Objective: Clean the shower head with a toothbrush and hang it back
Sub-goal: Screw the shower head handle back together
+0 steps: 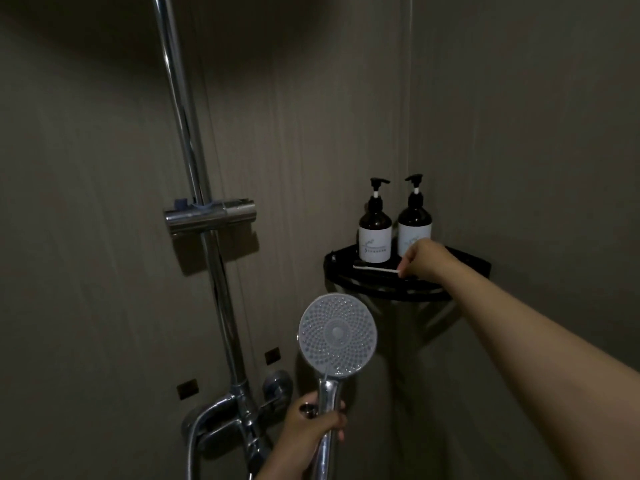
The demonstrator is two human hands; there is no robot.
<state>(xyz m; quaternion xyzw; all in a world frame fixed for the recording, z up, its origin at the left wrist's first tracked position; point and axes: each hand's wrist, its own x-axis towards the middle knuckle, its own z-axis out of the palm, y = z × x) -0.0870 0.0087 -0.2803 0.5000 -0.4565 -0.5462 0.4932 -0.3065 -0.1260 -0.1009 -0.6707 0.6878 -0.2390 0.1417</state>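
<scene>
The left hand (313, 424) is holding the shower head (337, 336) low in the middle of the view. Its grip is wrapping fully round the chrome handle, fingers curled across the front, and the round spray face is pointing up and toward the camera. The hose (191, 452) is curving down at the bottom left beside the mixer tap (225, 420).

The right hand (420, 258) is reaching out across the stall to the black corner shelf (381, 289). The white toothbrush (375, 268) is lying flat along the front of that shelf, its head pointing left. The fingertips are bending down onto the end of its handle, and the grip looks to be pinching it between thumb and forefinger, though the dim light and the back of the hand are hiding the contact itself.

Two dark pump bottles (375, 233) with pale labels are standing upright side by side just behind the toothbrush. On the wall to the left, the chrome rail (187, 126) is carrying a bracket (209, 216), well apart from the shower head.
</scene>
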